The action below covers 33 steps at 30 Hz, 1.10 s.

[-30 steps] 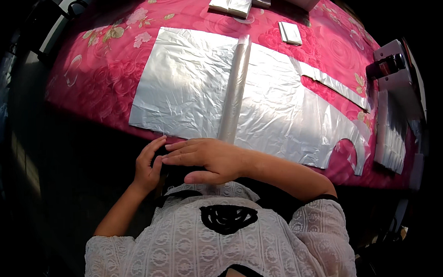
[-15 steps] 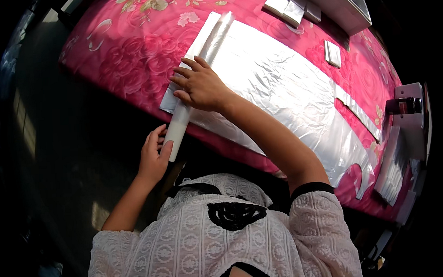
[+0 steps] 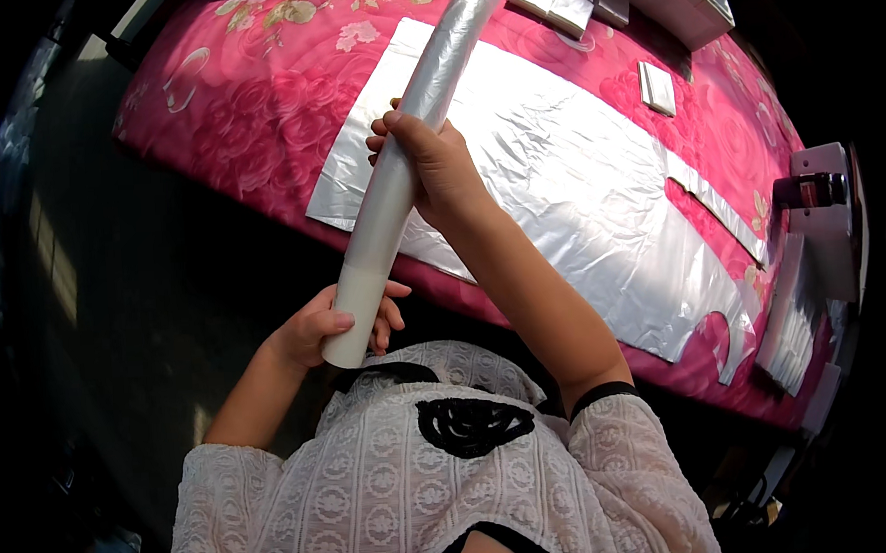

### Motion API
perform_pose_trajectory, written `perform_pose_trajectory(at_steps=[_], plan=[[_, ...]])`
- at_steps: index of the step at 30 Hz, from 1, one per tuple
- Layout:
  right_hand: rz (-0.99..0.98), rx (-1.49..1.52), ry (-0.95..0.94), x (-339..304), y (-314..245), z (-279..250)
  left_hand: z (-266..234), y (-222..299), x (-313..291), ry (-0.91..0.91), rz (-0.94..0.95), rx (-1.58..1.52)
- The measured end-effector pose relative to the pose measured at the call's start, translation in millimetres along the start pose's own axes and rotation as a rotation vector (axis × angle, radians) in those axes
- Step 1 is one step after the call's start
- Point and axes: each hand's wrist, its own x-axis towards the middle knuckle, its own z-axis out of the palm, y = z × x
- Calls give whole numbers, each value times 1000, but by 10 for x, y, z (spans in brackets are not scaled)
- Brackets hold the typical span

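Observation:
A long whitish tube wrapped with clear plastic film slants up from my lap across the table edge, lifted off the surface. My right hand is wrapped round its middle, thumb on top. Lower down, my left hand holds the bare near end, with the thumb across it and the fingers behind. Beneath the tube a large white plastic bag lies flat and wrinkled on the table, with its cut-out handles toward the right. The tube covers part of the bag's left end.
The pink flowered tablecloth covers the table. At the back stand a white box and small folded packets, with another packet nearer. On the right are a dark jar and a tray of plastic bags.
The tube has risen off the bag and come nearer to me. My right hand went from lying flat on it to gripping round it; my left hand closed on its near end.

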Motion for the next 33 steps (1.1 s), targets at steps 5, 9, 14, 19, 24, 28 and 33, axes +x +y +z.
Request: perform_pose_trajectory(at_steps=[5,9,14,19,24,28,33], plan=[[-124,-345,-1,-93,-194,-216,230,-107,318,461,23,657],[-66,87,-104,-286,-303,-271,395,-106,391,160,-61,165],[-67,18,-53,-465,-273,-396,483,-194,447,150,-88,97],[-45,62,-54,-568,-207,-448,504,-254,484,80,-110,-34],[-55,58,33,-611,-133,-528,332,-264,529,-21,-191,-31],[-94,-129,105,-692,20,-631,325,-254,615,184,-92,283],[-82,-144,176,-650,179,-807,199,-354,646,356,-87,586]])
